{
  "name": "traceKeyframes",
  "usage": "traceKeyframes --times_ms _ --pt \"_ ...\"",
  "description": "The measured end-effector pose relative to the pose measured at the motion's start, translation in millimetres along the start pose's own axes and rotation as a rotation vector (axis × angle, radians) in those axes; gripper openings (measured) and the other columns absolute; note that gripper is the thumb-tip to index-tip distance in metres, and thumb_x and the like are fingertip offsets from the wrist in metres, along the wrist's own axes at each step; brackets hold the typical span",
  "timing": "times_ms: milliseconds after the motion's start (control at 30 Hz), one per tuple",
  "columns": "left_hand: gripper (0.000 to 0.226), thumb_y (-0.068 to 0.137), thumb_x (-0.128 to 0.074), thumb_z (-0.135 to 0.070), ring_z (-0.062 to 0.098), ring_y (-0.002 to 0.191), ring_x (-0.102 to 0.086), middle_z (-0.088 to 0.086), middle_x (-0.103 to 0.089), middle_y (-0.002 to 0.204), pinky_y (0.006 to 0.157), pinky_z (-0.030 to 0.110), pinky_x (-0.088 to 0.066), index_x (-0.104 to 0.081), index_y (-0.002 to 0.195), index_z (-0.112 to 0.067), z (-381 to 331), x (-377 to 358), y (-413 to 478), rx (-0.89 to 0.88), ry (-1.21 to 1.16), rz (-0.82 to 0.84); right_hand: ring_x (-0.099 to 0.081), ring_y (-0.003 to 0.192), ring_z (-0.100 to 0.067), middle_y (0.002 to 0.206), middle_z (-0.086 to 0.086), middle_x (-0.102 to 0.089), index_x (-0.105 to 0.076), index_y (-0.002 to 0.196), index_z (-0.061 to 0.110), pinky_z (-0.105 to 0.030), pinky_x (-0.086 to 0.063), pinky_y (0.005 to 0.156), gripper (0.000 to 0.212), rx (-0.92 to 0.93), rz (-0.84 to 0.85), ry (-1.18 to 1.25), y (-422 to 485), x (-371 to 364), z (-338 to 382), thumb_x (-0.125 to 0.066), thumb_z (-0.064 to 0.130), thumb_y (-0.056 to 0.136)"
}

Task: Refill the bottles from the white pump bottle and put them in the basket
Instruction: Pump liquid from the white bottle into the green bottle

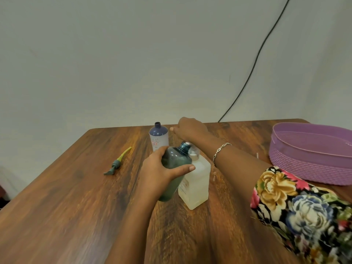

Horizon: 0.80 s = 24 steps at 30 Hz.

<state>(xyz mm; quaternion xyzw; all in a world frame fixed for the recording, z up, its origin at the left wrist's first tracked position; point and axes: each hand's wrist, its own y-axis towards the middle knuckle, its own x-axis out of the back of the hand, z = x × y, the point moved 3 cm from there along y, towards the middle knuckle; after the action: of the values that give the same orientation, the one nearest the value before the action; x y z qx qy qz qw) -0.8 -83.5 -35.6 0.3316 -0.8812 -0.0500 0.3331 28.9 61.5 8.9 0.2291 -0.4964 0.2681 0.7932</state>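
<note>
Floral sleeve (297, 210), left hand (158, 169) fingers (156, 152) round tilted uncapped teal bottle (176, 161), right hand (190, 129) curled, hold unclear

The right arm wears a silver chain bracelet (219, 152) and a black flower-printed sleeve (297, 212).

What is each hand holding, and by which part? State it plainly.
Left hand grips the dark teal translucent plastic bottle around its upper body. Right hand: curled fingers hidden, cannot tell.
</note>
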Motion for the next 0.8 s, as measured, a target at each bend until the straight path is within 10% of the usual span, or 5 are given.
traceKeyframes --times_ms 267,567,800 --pt "0.083 0.058 -0.076 -0.054 0.009 0.097 -0.051 -0.004 -0.059 0.117 0.066 0.01 -0.037 -0.051 0.128 -0.02 -5.4 4.1 -1.0 -0.031 0.018 -0.021 -0.048 0.06 -0.019 0.072 -0.007 -0.048 -0.053 0.096 0.006 -0.029 -0.042 0.055 0.038 -0.115 0.324 0.205 -21.6 16.5 3.9 -0.045 0.044 0.096" --pt "0.083 0.061 -0.075 -0.052 0.007 0.098 -0.047 -0.004 -0.056 0.12 0.066 0.009 -0.035 -0.048 0.131 -0.019 2.9 0.5 -2.0 0.005 0.028 -0.004 -0.054 0.082 -0.023 0.091 -0.004 -0.055 -0.061 0.1 0.012 -0.03 -0.042 0.071 0.033 -0.114 0.172 -0.009 -3.6 -9.8 -5.7 -0.055 0.043 0.089" --pt "0.084 0.055 -0.074 -0.057 0.014 0.1 -0.053 -0.001 -0.06 0.118 0.066 0.012 -0.038 -0.053 0.127 -0.018 -5.1 -0.8 0.7 -0.004 -0.026 0.013 -0.048 0.057 -0.017 0.07 -0.004 -0.05 -0.064 0.098 0.005 -0.025 -0.041 0.05 0.033 -0.103 0.269 0.24 -12.2 10.4 -1.1 -0.051 0.036 0.093"
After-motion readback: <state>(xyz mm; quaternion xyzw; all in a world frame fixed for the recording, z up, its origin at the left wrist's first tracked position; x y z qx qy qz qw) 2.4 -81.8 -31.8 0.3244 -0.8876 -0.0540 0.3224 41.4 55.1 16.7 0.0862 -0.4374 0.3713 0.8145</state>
